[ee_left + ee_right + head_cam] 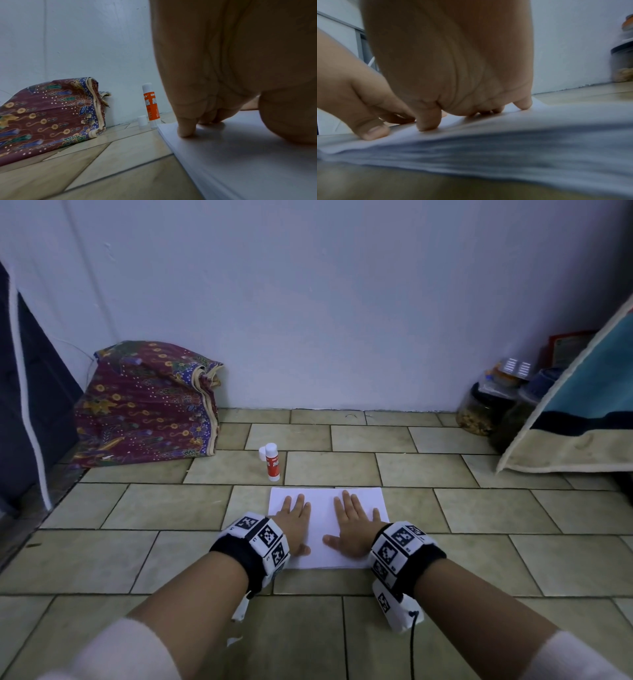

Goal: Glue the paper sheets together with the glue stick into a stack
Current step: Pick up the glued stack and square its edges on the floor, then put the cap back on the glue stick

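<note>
White paper sheets [325,525] in a flat stack on the tiled floor [479,508], straight ahead and close to the person, edges roughly squared. Left hand [293,520] laid palm down on the left half of the top sheet, fingers straight and slightly spread, pressing flat and gripping nothing; from the left wrist view, fingertips [186,129] touching the paper near its far left corner. Right hand [354,522] laid palm down on the right half, fingers likewise straight and spread, thumb pointing inward toward the left thumb, also holding nothing. Both hands side by side, apart, with a bare strip of paper between them. Glue stick [272,462] standing upright on the floor just beyond the far left corner of the stack, orange label, white top. Small white cap [262,453] on the floor just beside it, on its left. Further left, a patterned maroon cloth bundle [147,405] against the wall. Far right, jars [486,409] beside a hanging towel [582,412]
</note>
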